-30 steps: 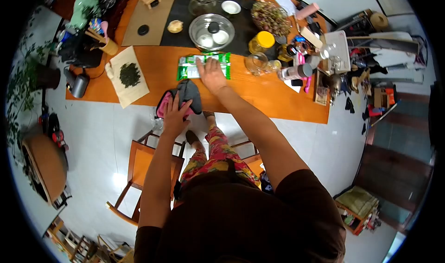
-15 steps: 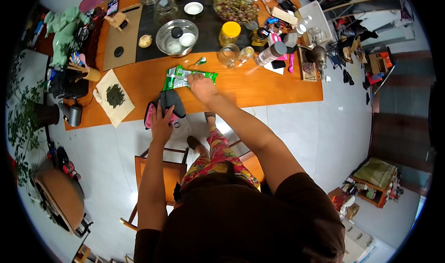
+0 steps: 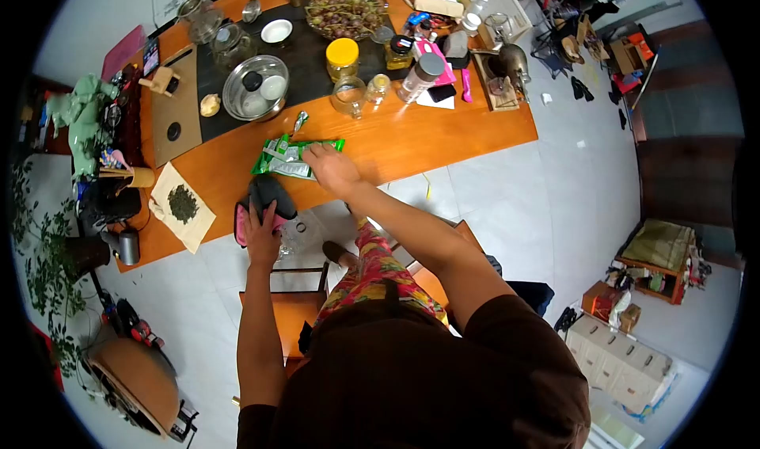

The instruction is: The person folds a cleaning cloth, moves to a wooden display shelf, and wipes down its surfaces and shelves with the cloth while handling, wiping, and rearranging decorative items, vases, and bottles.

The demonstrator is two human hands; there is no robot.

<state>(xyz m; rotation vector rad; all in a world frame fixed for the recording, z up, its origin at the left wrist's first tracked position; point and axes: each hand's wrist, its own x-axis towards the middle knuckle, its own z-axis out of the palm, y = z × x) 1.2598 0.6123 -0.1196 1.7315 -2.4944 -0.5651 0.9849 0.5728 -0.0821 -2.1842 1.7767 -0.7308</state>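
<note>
One hand to each item: the left hand [image 3: 262,231], fingers spread, lies over a grey-and-pink fabric bundle [image 3: 270,193] at the near edge of an orange-brown wooden worktop [image 3: 443,136], while the right hand [image 3: 331,169], fingers bent, rests on the end of shiny green-and-silver plastic packaging [image 3: 285,163]. Whether those fingers pinch it cannot be told. The handling appears to be partway through: the packaging lies on the worktop between the hands and slightly ahead, under the right fingertips, and neither item is let go. One small green-and-silver wrapper [image 3: 300,122] lies just ahead of it, out of either hand. Whether the packaging is open or sealed is too small to tell. Well ahead of the left hand, a round, shiny metal bowl [image 3: 236,107] stands untouched.
</note>
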